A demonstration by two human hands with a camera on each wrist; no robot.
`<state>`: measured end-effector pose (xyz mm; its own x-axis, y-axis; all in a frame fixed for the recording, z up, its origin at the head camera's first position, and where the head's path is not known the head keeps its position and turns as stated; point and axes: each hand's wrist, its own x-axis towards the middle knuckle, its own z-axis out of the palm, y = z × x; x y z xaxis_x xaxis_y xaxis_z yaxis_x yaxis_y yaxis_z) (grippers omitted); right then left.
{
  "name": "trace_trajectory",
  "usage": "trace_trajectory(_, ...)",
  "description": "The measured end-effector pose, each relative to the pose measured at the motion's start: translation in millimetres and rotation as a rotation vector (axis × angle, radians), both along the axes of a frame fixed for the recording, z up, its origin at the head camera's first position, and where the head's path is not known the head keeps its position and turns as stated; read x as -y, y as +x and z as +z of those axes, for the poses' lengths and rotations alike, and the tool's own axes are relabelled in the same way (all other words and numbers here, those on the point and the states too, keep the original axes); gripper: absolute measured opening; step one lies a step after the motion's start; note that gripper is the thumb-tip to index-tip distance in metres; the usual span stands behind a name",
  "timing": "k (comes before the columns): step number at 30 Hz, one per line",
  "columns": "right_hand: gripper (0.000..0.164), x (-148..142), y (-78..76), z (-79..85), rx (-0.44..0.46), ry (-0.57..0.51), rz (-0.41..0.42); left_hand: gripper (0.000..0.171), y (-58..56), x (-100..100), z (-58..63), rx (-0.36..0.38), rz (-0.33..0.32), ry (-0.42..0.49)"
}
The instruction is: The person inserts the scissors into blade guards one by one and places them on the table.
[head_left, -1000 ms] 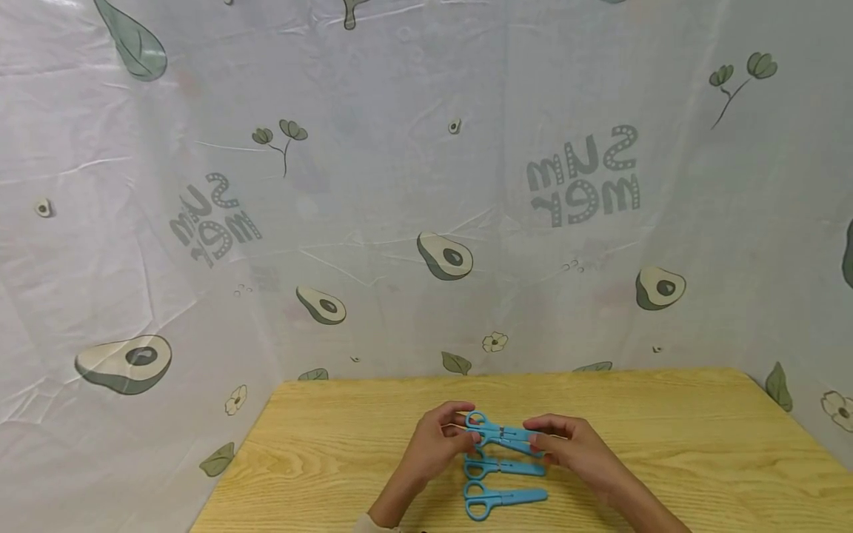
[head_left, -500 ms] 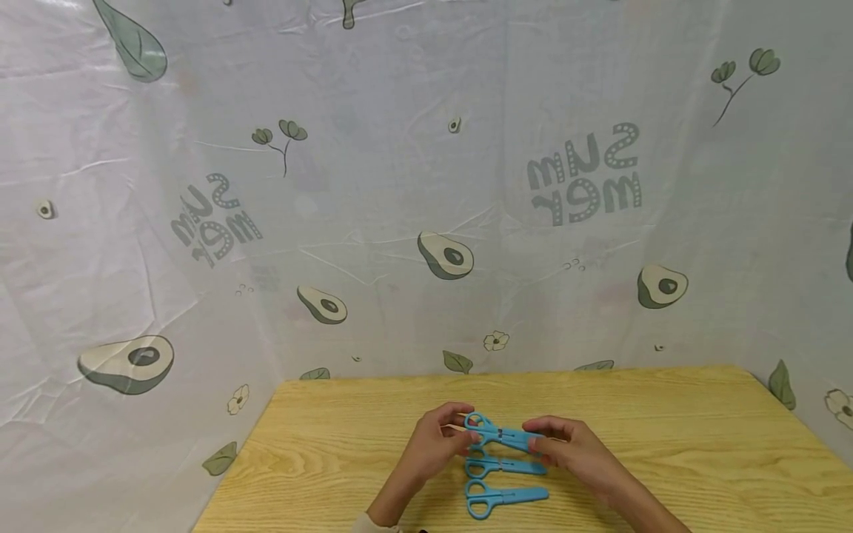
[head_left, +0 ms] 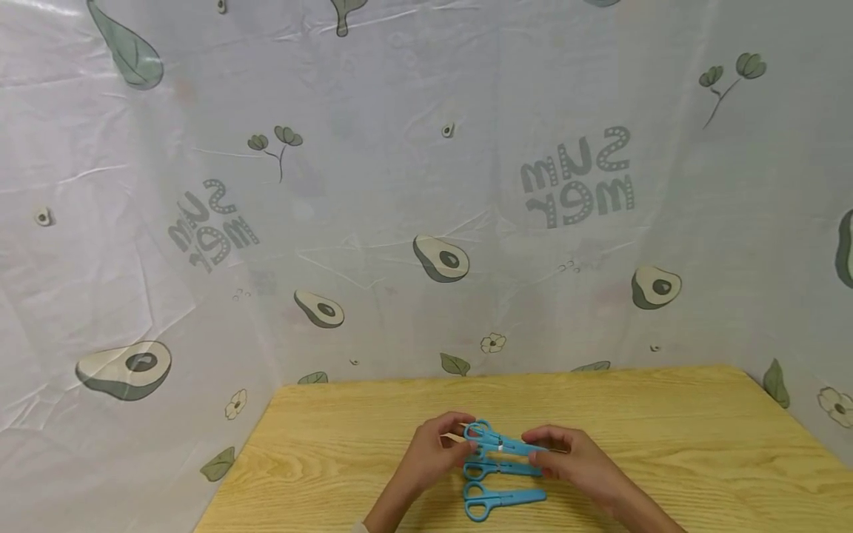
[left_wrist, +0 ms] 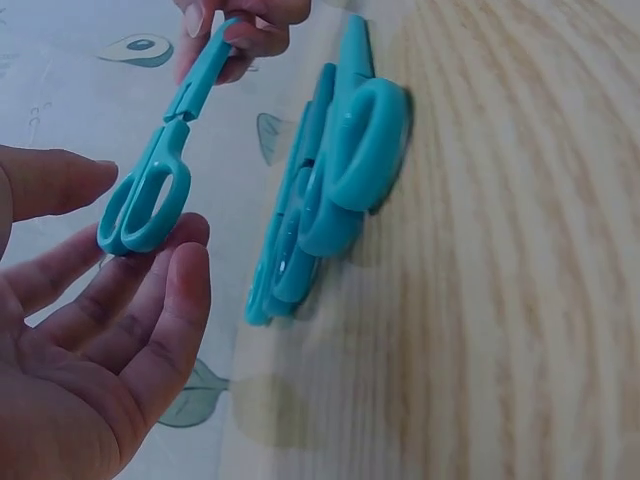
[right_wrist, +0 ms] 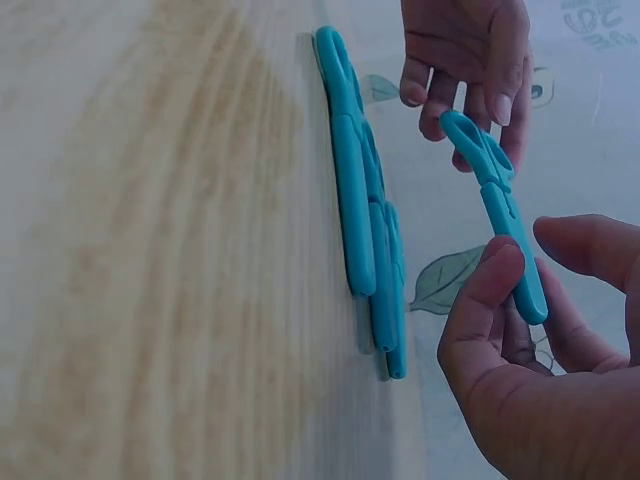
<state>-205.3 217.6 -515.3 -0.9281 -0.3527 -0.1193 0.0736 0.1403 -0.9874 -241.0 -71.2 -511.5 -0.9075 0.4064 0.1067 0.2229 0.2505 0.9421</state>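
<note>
A pair of light-blue scissors (head_left: 509,444), its blades in a matching blue cover, is held raised over the table, slanting between both hands. My left hand (head_left: 429,455) holds the handle end, the rings lying between thumb and fingertips in the left wrist view. At the other end, my right hand (head_left: 576,459) pinches the blade cover (right_wrist: 503,215) near its tip. Below lie three like covered scissors in a row, the nearest (head_left: 493,500) and middle one (head_left: 513,468) plain in the head view. The farthest (right_wrist: 396,330) is mostly hidden there behind the raised pair.
A wood-grain table (head_left: 320,444) carries the scissors. Behind it and at both sides hangs a pale plastic sheet (head_left: 373,200) printed with avocados, leaves and the word "summer".
The raised scissors have tilted, their tip end lower, and now overlap the farthest pair more in the head view. Both hands sit slightly lower. The other scissors have stayed put.
</note>
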Motion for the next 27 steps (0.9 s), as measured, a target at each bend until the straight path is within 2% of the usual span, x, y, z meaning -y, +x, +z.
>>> trace_trajectory(10,0.045,1,7.7,-5.9,0.012,-0.002,0.024,0.036,8.2,8,-4.8,-0.026,-0.040,-0.028)
trace_trajectory(27,0.034,-1,24.1,-15.2,-0.029,-0.003,0.095,0.033,30.8,14,-5.8,0.036,-0.077,0.007)
